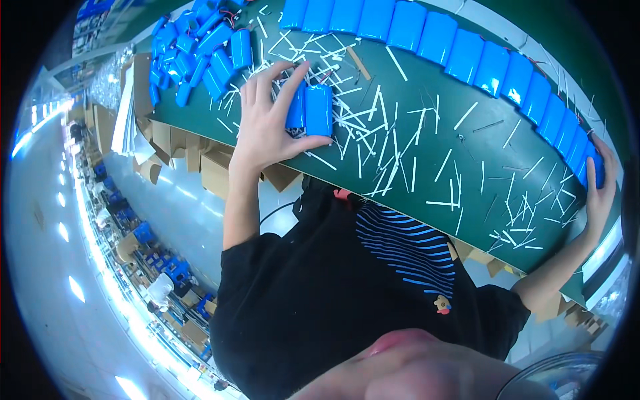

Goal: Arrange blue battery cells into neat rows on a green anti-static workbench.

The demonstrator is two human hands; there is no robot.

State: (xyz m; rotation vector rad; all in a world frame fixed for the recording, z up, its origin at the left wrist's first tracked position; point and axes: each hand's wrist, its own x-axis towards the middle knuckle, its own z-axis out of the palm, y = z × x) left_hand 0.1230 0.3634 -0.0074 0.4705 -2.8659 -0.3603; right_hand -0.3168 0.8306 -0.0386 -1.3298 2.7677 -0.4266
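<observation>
Two blue packs [319, 110] are being spanned at twelve o'clock by the curved left hand [261, 123], grip unclear; at three, the end pack [595, 175] of the row [437, 39] is clasped by the right hand [604, 192]. Lining-up seems underway; square, steady placement would be called for next.

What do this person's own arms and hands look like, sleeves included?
The left hand and right hand look bare, gloveless down to the fingers. Both forearms are uncovered, with no visible wristwear. Short, plain black sleeves cover the upper arms, belonging to a black shirt with blue-striped front.
</observation>
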